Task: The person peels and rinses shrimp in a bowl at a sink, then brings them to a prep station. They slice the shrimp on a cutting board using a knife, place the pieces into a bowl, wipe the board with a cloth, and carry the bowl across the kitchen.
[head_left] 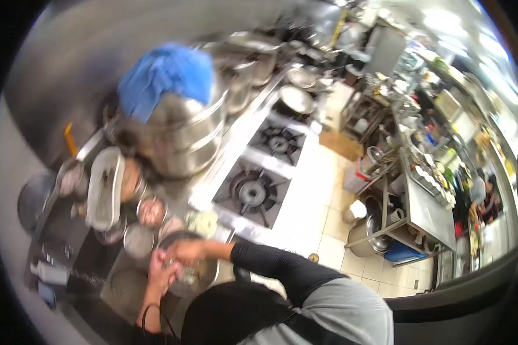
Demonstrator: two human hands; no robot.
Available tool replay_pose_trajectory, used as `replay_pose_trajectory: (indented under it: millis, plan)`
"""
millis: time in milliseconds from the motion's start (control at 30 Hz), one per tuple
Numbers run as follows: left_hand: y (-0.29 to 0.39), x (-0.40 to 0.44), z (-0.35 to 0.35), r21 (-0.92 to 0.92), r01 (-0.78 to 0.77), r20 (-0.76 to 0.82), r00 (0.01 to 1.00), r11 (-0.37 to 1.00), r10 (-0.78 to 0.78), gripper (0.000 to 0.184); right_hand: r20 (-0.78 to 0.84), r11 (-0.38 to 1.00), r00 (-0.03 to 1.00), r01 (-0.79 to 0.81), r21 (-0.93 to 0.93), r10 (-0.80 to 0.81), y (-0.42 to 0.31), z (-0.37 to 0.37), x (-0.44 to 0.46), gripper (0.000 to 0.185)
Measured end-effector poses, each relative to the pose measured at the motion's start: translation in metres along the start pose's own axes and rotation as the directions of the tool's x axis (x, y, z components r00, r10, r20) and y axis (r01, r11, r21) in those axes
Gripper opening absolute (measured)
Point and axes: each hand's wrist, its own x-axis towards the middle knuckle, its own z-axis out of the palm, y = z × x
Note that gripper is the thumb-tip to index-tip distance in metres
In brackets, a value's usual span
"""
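My left hand [162, 273] and my right hand [185, 252] are close together over a round metal bowl [206, 275]. The fingers of both are bent inward and closed, and what they hold is blurred and too small to name. Pale contents show dimly inside the bowl. Beside my hands stand a small metal bowl [138, 240] and another bowl with pinkish pieces [152, 211]. Some pale greenish food [201, 223] lies just beyond the large bowl.
A long white tub [105, 187] stands at the left, near a ladle [71, 177]. Tall stacked steamer pots [181, 141] carry a blue cloth [167, 77]. Gas burners [252, 194] lie to the right. Across the tiled floor is a steel table [429, 221]; a person [489, 198] is farther off.
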Motion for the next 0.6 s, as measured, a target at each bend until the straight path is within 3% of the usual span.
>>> replay_pose_trajectory:
  millis: [67,167,233,300,367,433,533,600]
  plan:
    - [0.01,0.003,0.003,0.081,0.074,-0.061,0.996,0.994,-0.069,0.044,-0.075,0.979,0.996,0.067,0.193,-0.053,0.006,0.016,0.002,0.043]
    - [0.0,0.005,0.014,0.079,-0.062,-0.183,0.98,0.995,0.076,0.044,-0.207,0.874,0.973,0.184,0.45,-0.098,0.003,0.037,-0.01,0.044]
    - [-0.008,0.007,0.018,0.166,-0.087,-0.26,0.957,0.982,0.129,0.045,-0.246,0.85,0.957,0.253,0.462,-0.152,0.024,0.04,0.002,0.043]
    - [-0.012,0.007,0.021,0.26,-0.095,-0.292,0.941,0.961,0.172,0.045,-0.308,0.81,0.951,0.209,0.549,-0.037,-0.003,0.048,-0.023,0.043]
    - [-0.021,0.011,0.018,0.358,-0.223,-0.307,0.889,0.907,0.34,0.044,-0.367,0.754,0.929,0.278,0.595,-0.053,0.011,0.054,-0.007,0.043]
    - [0.003,0.003,0.038,0.352,-0.235,-0.323,0.878,0.906,0.354,0.041,-0.419,0.695,0.906,0.339,0.634,-0.06,0.012,0.055,-0.008,0.043]
    - [0.01,0.004,0.038,0.242,-0.189,-0.289,0.922,0.952,0.257,0.037,-0.378,0.78,0.92,0.313,0.543,-0.106,-0.005,0.053,-0.023,0.044]
    - [-0.009,0.017,0.021,0.277,-0.19,-0.317,0.907,0.942,0.277,0.031,-0.545,0.703,0.838,0.402,0.587,-0.024,0.001,0.06,-0.004,0.045]
